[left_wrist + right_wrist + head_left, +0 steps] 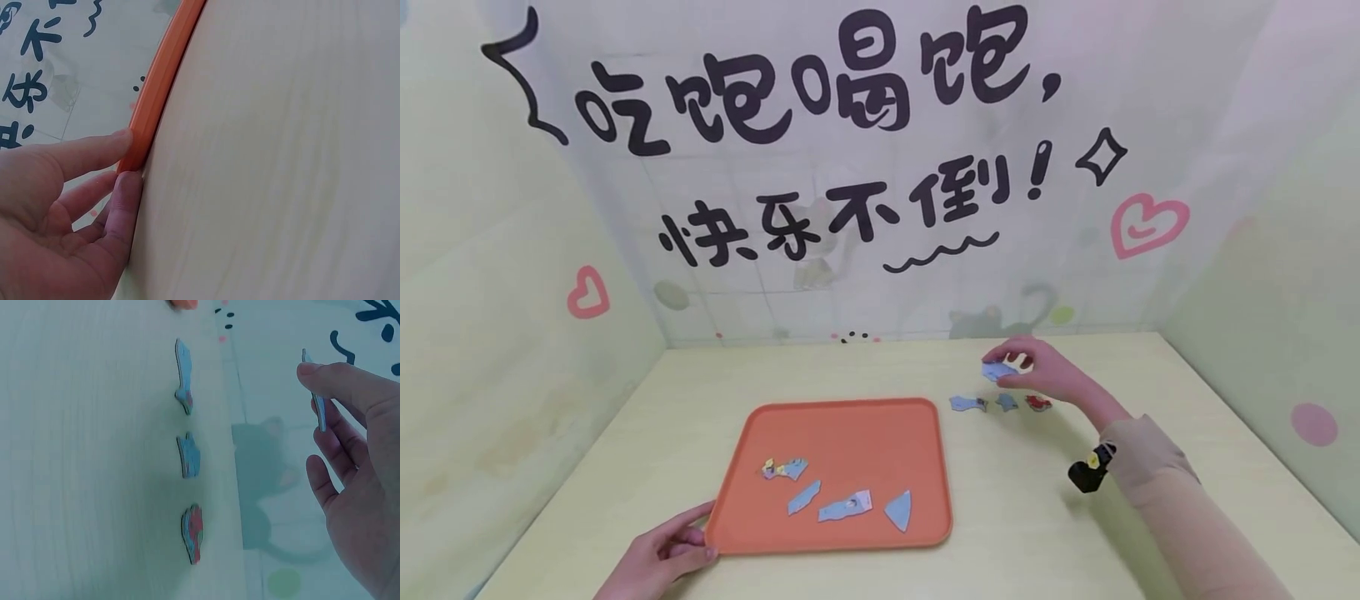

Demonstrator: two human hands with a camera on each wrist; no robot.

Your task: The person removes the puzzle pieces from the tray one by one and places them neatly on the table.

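Note:
In the head view my right hand (1037,367) is raised above the table's back right part. Its thumb and fingertips pinch a light-blue puzzle piece (997,370), seen nearly edge-on in the right wrist view. Below it on the table lie a long blue piece (184,375), a smaller blue piece (189,455) and a red-and-blue piece (193,534), in a row. My left hand (662,550) holds the orange tray (850,425) at its front left corner, thumb on the front side and a finger along the left side.
On the tray lie a yellow-and-blue piece (786,469), a narrow blue strip (804,497), a long blue piece with a pale end (846,506) and a triangular blue piece (898,510). Printed wall sheets (880,300) enclose the table's back and sides.

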